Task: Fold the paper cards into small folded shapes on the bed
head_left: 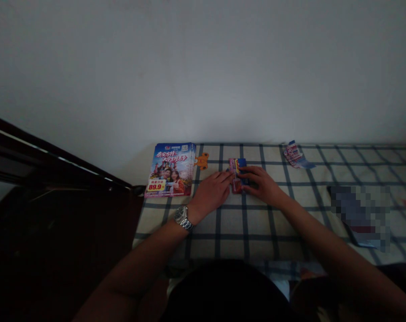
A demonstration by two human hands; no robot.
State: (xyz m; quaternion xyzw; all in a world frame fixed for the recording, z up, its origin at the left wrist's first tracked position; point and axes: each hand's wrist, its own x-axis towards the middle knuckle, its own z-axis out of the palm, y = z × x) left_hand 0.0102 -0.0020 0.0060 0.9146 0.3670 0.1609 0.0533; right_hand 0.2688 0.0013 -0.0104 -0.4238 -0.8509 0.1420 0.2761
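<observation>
A small folded colourful leaflet (238,172) lies on the checked cloth (243,223) in front of me. My left hand (211,190), with a metal watch (182,218) on the wrist, rests flat against the leaflet's left edge, fingers stretched out. My right hand (261,183) lies over the leaflet's right side, fingers pressing down on it. A stack of flat leaflets (172,170) with a "89.9" price mark sits to the left of my left hand.
A small orange cut-out shape (202,161) lies beside the stack. A pile of folded leaflets (295,155) sits at the back right. A dark blurred object (360,214) lies at the right. Dark wooden furniture (55,201) stands left; a white wall is behind.
</observation>
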